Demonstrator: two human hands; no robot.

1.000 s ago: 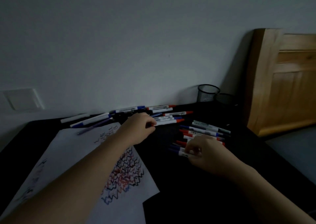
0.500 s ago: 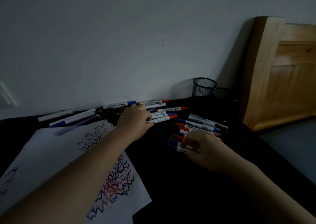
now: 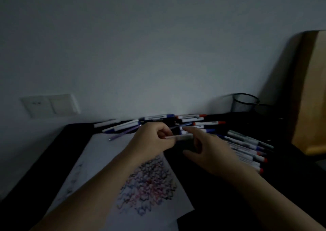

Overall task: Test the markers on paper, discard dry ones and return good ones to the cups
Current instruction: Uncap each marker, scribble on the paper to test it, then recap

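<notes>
My left hand [image 3: 151,140] is closed around one end of a white marker [image 3: 181,137], held above the dark table. My right hand [image 3: 210,149] is just right of it, fingers spread, the fingertips at the marker's other end; blur hides whether they touch it. White paper [image 3: 105,160] with red, blue and black zigzag scribbles lies under my left arm. Several white markers with red, blue and black caps lie along the wall [image 3: 190,119] and in a pile [image 3: 247,146] at the right. Two black mesh cups [image 3: 245,103] stand at the back right.
The black table [image 3: 229,204] meets a grey wall with a white switch plate [image 3: 51,105]. A wooden headboard [image 3: 310,93] stands at the right, next to the cups. A purple pen [image 3: 123,133] lies at the paper's far edge.
My left hand lifted a marker from the row by the wall and drew it back. My right hand left the right pile and moved up toward that marker. The view swung to the left.
</notes>
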